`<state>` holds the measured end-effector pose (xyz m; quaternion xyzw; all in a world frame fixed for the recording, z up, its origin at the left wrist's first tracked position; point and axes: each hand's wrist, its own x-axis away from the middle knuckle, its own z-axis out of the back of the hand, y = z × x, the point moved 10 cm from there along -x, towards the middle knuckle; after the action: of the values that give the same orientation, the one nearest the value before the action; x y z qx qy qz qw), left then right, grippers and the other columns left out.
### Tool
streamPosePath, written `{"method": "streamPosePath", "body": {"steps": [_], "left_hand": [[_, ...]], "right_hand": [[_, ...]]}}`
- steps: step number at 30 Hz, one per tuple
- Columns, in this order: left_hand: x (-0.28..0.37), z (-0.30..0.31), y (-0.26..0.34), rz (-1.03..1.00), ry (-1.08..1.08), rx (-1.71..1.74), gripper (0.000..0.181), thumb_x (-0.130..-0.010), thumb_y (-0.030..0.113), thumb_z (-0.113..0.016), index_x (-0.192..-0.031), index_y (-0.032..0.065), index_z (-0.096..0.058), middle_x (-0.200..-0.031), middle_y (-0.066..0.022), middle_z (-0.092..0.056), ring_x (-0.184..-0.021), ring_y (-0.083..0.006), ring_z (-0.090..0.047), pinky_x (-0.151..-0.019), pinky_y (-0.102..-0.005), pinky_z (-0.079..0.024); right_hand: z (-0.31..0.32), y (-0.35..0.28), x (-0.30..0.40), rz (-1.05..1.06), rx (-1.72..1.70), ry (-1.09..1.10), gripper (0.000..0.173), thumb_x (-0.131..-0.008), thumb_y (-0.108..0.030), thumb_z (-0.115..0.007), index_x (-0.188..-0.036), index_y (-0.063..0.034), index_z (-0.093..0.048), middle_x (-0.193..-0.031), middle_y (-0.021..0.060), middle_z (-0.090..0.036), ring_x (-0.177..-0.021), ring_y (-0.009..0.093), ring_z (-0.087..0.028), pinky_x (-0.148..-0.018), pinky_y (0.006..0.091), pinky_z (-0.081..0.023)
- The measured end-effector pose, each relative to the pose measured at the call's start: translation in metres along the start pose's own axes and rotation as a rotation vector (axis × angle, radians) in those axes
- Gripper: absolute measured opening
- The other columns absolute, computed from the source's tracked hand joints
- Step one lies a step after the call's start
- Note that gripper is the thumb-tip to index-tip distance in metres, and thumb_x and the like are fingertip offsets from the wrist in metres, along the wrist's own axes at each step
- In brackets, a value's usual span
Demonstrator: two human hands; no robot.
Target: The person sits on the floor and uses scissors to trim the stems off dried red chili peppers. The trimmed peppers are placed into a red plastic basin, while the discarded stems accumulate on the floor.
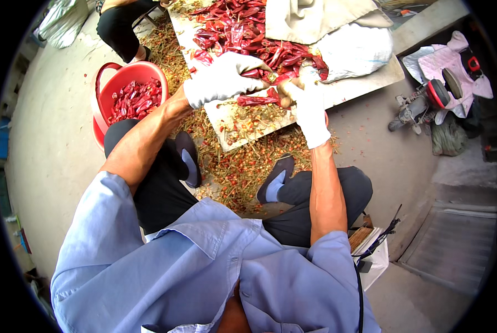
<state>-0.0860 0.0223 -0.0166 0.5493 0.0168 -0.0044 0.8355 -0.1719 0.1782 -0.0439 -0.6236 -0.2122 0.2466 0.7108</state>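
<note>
My left hand, in a white work glove, holds a dried red chili pepper between thumb and fingers, its stem end facing right. Close by, my right hand wears a similar glove, with curled, blurred fingertips beside the pepper ends; whether they grip anything is unclear. Another red chili pepper lies just below the left fingers, one end by the right fingertips. Beyond both hands spreads a heap of dried red chilies on a pale board.
A red bucket of chilies stands by my left knee. Stem scraps litter the floor between my shoes. Cloth and a white woven sack lie on the board. Another person's leg shows at upper left; a scooter stands right.
</note>
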Motion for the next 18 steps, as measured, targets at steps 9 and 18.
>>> {"method": "streamPosePath", "body": {"steps": [9, 18], "left_hand": [[-0.019, 0.01, 0.023, -0.135, 0.061, 0.013, 0.039, -0.093, 0.032, -0.08, -0.115, -0.0003, -0.072, -0.089, -0.0018, -0.071, -0.082, -0.0065, -0.059, -0.074, -0.0274, -0.051], [-0.024, 0.013, 0.035, -0.225, 0.107, 0.085, 0.04, -0.097, 0.031, -0.075, -0.119, -0.0026, -0.071, -0.1, -0.0072, -0.075, -0.092, -0.0117, -0.064, -0.086, -0.0322, -0.052]], "right_hand": [[0.117, 0.082, 0.028, 0.015, 0.879, 0.299, 0.027, -0.087, -0.031, -0.074, -0.088, -0.0041, -0.075, -0.088, 0.0176, -0.075, -0.086, 0.037, -0.072, -0.079, 0.0456, -0.055], [0.123, 0.122, 0.021, -0.274, 1.162, 0.271, 0.037, -0.084, -0.034, -0.075, -0.108, -0.0063, -0.07, -0.104, 0.0209, -0.073, -0.099, 0.038, -0.071, -0.089, 0.0474, -0.055]]}}
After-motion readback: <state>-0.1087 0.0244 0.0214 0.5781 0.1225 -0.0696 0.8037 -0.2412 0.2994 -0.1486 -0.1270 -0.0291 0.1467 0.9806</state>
